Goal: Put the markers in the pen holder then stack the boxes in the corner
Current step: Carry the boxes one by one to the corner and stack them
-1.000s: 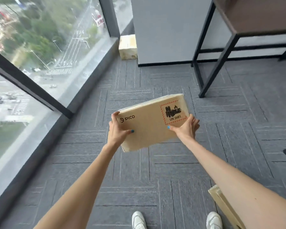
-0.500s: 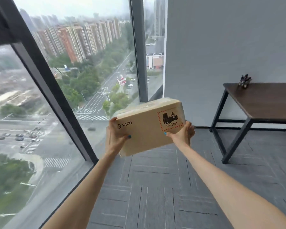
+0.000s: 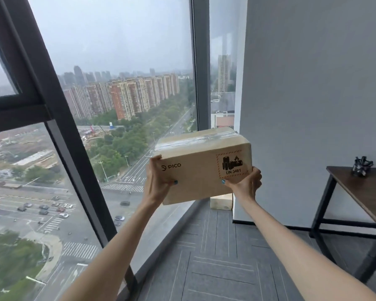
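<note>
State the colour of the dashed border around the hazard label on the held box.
Orange-red, on the box; head view.

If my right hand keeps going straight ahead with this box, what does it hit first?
Probably the second box on the floor in the corner beyond your right hand, beside the grey wall; depth is unclear.

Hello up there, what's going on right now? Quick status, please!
Left hand and right hand grip the cardboard box, held in the air. Another box sits in the corner by the window. Floor path looks open.
</note>
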Demonstrator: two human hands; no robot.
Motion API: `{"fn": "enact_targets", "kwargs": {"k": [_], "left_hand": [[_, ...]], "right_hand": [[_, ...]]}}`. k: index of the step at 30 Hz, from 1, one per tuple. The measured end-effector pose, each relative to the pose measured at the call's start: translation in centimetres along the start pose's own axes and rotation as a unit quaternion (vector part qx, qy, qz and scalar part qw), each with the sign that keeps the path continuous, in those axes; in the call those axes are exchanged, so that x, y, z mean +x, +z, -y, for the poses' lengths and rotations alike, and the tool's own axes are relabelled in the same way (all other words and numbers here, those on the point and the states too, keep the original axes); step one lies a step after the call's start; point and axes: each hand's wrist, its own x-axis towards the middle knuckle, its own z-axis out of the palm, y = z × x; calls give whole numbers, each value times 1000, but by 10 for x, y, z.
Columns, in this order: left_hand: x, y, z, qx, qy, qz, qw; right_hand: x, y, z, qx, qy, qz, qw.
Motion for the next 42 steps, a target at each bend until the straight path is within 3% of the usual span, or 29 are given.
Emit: {"fn": "enact_targets", "kwargs": {"k": [10,24,33,42], "left_hand": [[185,77,66,50,15,-4,999],[418,201,223,41,39,65,996],[516,319,288,49,13,130,990],[583,464,361,26,-47,148,987]], "right_hand": [[172,115,-12,4,19,-1,1000],[365,295,-67,-114,82,-6,990],[483,351,-134,-140,123,-6,982],[616,405,-250,-162,144,22,976]]}}
